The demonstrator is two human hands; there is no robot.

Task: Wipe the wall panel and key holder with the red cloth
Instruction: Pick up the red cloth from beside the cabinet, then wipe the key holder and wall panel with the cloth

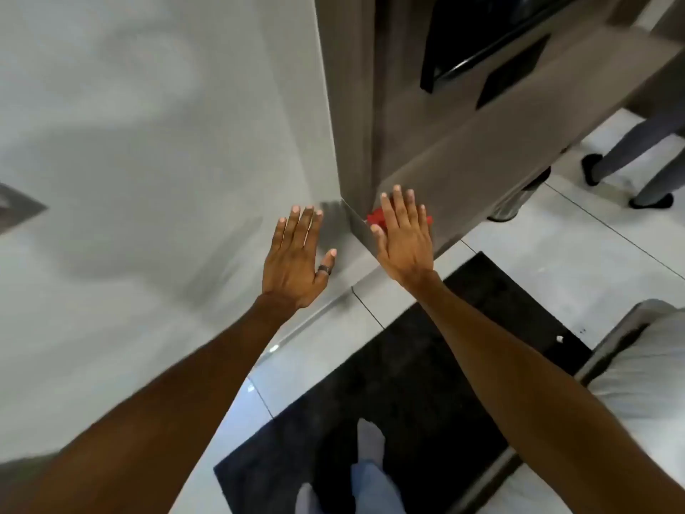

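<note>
My right hand (404, 231) lies flat, fingers spread, pressing the red cloth (375, 218) against the low part of a brown-grey wall panel (463, 142). Only small red edges of the cloth show beside the fingers. My left hand (296, 259), with a dark ring on the thumb, rests flat and open on the white wall (166, 142) just left of the panel's corner edge. It holds nothing. A dark fixture (511, 72) sits higher on the panel; I cannot tell whether it is the key holder.
A black mat (407, 365) lies on the white tiled floor under my feet. Another person's legs (637, 157) stand at the far right. A metal bin base (508, 209) stands by the panel's foot. White bedding (645, 369) sits at the right edge.
</note>
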